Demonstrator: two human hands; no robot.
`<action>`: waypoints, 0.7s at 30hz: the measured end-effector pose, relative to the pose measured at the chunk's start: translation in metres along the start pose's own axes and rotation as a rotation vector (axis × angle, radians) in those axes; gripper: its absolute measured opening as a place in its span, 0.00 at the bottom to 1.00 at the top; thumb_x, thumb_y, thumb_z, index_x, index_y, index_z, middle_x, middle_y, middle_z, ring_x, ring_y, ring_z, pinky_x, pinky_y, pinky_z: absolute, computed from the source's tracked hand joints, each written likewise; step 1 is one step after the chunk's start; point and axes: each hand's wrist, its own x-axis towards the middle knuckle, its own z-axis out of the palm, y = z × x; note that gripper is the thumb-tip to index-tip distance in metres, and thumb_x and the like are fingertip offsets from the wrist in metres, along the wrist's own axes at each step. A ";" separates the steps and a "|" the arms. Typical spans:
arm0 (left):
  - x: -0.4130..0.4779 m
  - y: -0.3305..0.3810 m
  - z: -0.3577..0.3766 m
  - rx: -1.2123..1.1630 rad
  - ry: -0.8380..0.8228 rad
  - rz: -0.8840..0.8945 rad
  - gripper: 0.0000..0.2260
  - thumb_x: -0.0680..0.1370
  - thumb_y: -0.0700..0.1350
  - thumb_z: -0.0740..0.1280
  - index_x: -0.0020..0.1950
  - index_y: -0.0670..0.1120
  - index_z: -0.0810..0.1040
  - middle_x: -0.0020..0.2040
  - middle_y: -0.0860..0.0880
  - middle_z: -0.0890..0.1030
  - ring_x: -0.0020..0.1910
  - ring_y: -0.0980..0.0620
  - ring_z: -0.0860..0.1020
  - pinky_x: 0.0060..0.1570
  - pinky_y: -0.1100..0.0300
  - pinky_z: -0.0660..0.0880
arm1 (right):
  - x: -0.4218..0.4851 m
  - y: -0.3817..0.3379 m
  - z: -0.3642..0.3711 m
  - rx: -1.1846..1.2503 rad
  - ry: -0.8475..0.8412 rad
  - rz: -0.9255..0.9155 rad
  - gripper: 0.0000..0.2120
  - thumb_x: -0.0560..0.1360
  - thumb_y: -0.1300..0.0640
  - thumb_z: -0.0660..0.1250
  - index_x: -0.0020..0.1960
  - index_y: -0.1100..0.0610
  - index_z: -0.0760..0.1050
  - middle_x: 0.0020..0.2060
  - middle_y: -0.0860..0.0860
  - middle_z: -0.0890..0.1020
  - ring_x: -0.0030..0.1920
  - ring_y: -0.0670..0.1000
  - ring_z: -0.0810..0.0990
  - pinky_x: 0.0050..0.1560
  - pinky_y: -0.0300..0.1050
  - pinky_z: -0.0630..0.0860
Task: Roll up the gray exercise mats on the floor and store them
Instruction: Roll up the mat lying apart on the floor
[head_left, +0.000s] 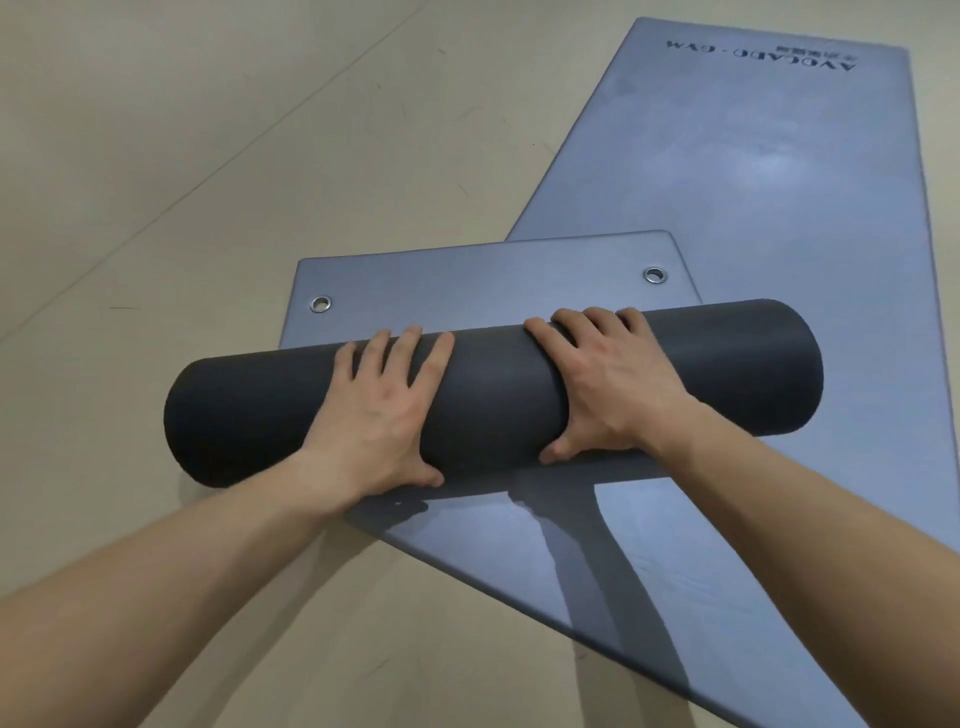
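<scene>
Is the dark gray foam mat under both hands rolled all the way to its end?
No: beyond the dark gray rolled mat, a flat strip with two metal eyelets lies unrolled.

Floor (156, 156): flat mat (753, 182), half-rolled mat (493, 389)

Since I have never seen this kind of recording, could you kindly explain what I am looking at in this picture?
There is no machine here. A person wears a camera on the head, looking forward and down, so the hands you see are their own. The left hand presses spread fingers on a dark rolled mat. The right hand curls its fingers over the top of it. The mat is almost rolled up: only its flat end, with two metal eyelets, remains unrolled. It lies across a second mat, gray and flat, on the beige floor.
</scene>
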 end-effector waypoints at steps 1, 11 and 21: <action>0.001 -0.002 0.001 0.009 -0.007 -0.005 0.64 0.59 0.76 0.73 0.82 0.50 0.41 0.80 0.43 0.58 0.77 0.38 0.61 0.75 0.39 0.60 | 0.008 0.002 -0.006 0.012 -0.030 -0.006 0.63 0.51 0.19 0.70 0.77 0.48 0.56 0.68 0.52 0.72 0.66 0.59 0.73 0.67 0.61 0.68; 0.002 -0.021 -0.032 -0.167 -0.309 0.199 0.59 0.57 0.75 0.75 0.80 0.57 0.49 0.70 0.55 0.71 0.65 0.49 0.74 0.64 0.51 0.73 | -0.027 -0.017 -0.018 0.197 -0.272 0.038 0.67 0.52 0.16 0.68 0.81 0.45 0.51 0.72 0.49 0.70 0.70 0.57 0.71 0.73 0.62 0.64; -0.016 -0.005 0.008 -0.054 0.138 0.200 0.60 0.59 0.77 0.70 0.82 0.46 0.57 0.78 0.41 0.66 0.73 0.37 0.69 0.73 0.40 0.68 | -0.002 -0.013 -0.013 0.204 -0.110 0.030 0.60 0.57 0.12 0.58 0.79 0.46 0.59 0.73 0.49 0.72 0.70 0.56 0.72 0.72 0.57 0.65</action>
